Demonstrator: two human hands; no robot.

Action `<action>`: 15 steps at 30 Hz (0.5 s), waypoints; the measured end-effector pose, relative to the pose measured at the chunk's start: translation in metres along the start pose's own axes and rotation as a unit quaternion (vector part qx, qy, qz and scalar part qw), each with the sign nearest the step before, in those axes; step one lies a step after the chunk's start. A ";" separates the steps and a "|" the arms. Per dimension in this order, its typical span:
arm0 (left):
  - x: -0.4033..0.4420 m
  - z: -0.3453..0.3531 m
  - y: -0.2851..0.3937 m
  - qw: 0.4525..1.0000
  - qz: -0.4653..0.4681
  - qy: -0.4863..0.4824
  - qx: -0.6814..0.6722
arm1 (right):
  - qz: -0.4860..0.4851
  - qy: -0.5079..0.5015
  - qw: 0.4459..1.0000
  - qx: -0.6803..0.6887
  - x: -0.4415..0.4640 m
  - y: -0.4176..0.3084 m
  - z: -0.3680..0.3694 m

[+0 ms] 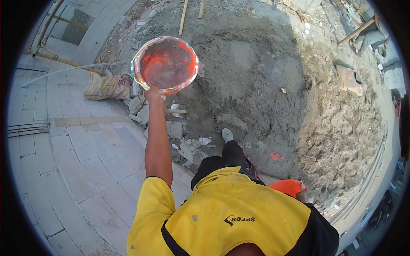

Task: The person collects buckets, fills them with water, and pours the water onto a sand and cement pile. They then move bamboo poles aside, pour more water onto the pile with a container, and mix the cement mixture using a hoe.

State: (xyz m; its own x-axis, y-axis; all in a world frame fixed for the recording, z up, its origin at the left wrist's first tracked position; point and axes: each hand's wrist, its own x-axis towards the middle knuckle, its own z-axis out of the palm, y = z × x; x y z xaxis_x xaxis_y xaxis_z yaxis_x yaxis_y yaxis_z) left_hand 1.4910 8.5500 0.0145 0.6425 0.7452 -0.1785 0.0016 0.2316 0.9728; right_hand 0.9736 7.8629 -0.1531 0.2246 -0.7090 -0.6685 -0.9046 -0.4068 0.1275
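Observation:
My left hand (pixel 154 94) is closed on the near rim of a red bucket (pixel 171 64), held out ahead at arm's length. Grey residue coats the bucket's inside, and whitish smears mark its rim. At the lower right, beside my yellow shirt, part of an orange bucket (pixel 287 187) shows. A bit of my right hand or wrist (pixel 302 196) is visible at that bucket's edge; its fingers are hidden.
Grey block walls (pixel 98 149) stand on the left. A filled sack (pixel 108 86) and broken blocks (pixel 175 129) lie near the red bucket. Wet grey mortar (pixel 256 85) covers the ground ahead, with a sand pile (pixel 341 141) to the right.

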 end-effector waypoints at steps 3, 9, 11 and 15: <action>0.012 0.078 0.015 0.997 -0.055 0.032 -0.044 | -0.016 0.019 0.996 0.089 -0.026 -0.071 -0.027; 0.073 0.174 0.001 0.766 0.492 -0.028 0.412 | -0.194 0.231 0.936 0.179 0.058 -0.057 0.022; 0.083 0.200 0.033 0.736 0.540 -0.085 0.398 | -0.214 0.250 0.921 0.208 0.038 -0.077 0.015; 0.119 0.239 0.097 0.658 0.596 -0.095 0.450 | -0.217 0.266 0.907 0.244 0.001 -0.099 0.005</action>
State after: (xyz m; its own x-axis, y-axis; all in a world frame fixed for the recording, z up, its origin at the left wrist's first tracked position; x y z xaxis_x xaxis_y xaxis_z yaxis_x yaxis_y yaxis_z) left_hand 1.7502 8.5116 0.1230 0.6827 -0.0505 0.7289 -0.1924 -0.9748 0.1127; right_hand 1.0621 7.9052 -0.1705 0.6238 -0.7733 -0.1134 -0.7125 -0.5031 -0.4891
